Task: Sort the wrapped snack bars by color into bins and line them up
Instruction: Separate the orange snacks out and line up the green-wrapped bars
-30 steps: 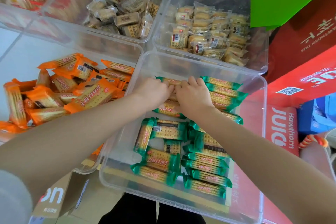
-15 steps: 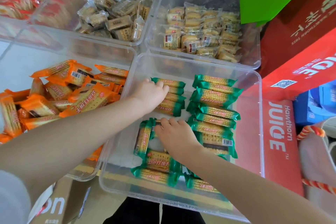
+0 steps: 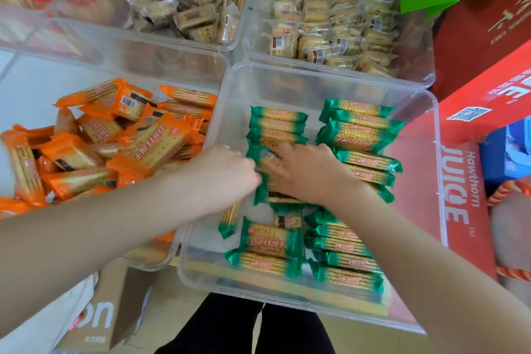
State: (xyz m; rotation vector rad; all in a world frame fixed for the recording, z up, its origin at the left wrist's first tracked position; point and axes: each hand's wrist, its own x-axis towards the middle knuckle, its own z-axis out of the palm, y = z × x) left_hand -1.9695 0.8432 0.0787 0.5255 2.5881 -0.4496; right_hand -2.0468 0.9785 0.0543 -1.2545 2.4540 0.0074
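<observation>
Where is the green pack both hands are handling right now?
In the head view, the green pack sits mid-bin in the green bin, between the left hand and right hand.

Clear, smooth plastic bin (image 3: 333,77), glossy along the rim. Inside it, shiny green film wrappers (image 3: 359,135). Left of that bin, glossy orange film wrappers (image 3: 152,146). Right of it, smooth red printed cardboard (image 3: 459,181).

Five clear bins (image 3: 333,77), two hands (image 3: 221,178), two red boxes (image 3: 485,95)
</observation>
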